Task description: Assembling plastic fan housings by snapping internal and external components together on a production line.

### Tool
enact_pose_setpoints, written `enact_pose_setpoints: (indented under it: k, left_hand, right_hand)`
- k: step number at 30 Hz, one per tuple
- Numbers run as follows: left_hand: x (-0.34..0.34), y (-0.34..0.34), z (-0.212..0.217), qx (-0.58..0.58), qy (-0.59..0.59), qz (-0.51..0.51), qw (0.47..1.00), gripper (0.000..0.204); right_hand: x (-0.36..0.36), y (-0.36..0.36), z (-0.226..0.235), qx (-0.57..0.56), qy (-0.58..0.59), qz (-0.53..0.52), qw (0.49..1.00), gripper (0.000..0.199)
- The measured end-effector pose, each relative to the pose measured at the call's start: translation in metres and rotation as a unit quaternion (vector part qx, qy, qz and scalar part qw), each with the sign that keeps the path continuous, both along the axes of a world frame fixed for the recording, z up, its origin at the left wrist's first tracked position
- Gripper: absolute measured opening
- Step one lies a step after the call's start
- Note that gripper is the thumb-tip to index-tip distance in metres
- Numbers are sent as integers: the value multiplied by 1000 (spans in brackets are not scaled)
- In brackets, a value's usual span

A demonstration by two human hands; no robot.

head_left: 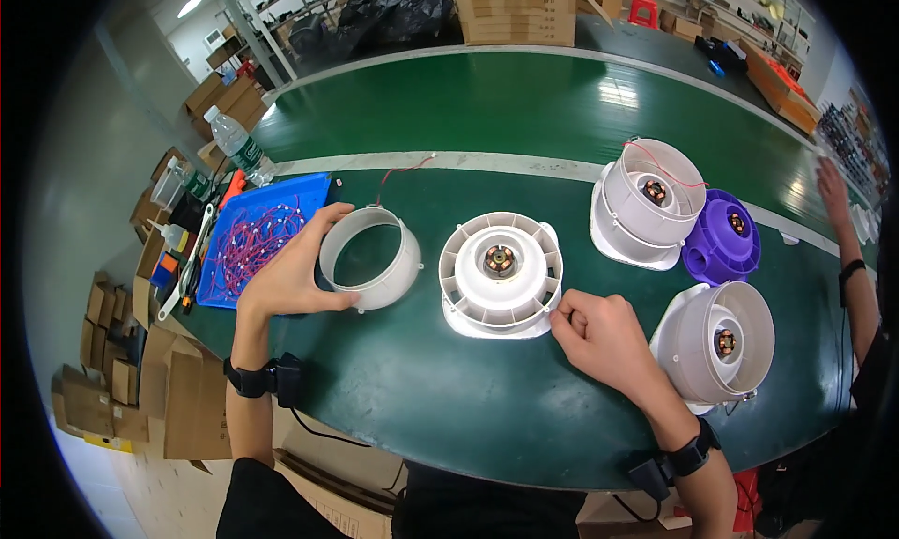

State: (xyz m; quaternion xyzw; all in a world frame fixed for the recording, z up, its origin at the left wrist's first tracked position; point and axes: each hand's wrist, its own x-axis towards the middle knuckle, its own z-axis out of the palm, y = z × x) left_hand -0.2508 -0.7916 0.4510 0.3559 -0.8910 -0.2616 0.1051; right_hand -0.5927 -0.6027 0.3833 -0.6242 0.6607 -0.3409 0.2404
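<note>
My left hand point(292, 275) curves around the side of a white plastic ring point(398, 275), thumb at its lower edge and fingers at its upper edge. From the ring's top a thin red wire point(405, 167) runs to a small connector. Right of the ring, a round white fan housing point(499, 316) lies face up, with vanes around it and a copper-wound motor core point(499, 259) in its centre. My right hand point(604, 338) is closed at the housing's lower right edge, thumb and forefinger against it; the fingertips are partly hidden.
At left, a blue tray point(225, 300) holds tangled red wires, with a water bottle point(239, 147) behind. White housings point(646, 202) point(679, 352) and a purple one point(716, 263) stand at right. A green conveyor belt point(449, 99) crosses behind. Another person's arm point(847, 230) reaches in at far right.
</note>
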Motion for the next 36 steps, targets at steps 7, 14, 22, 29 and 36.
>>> enact_pose_setpoints:
  k: [7,14,22,29,36]
  left_hand:
    - [-27,3,19,-117,-137,-48,982,115]
    - [-68,1,26,-81,-228,-40,969,113]
    - [-81,-10,15,-7,-200,7,980,122]
    - [-41,-35,36,-63,-160,-192,966,113]
    - [-81,-15,3,-171,-248,-17,953,103]
  right_hand:
    - [-1,-1,1,13,10,-1,1000,19]
    - [-2,0,-19,-32,22,11,999,18]
    - [-4,-3,-24,-69,1,-11,998,16]
    - [2,-6,-20,-74,17,-1,997,16]
    - [-7,3,-11,-19,6,0,1000,19]
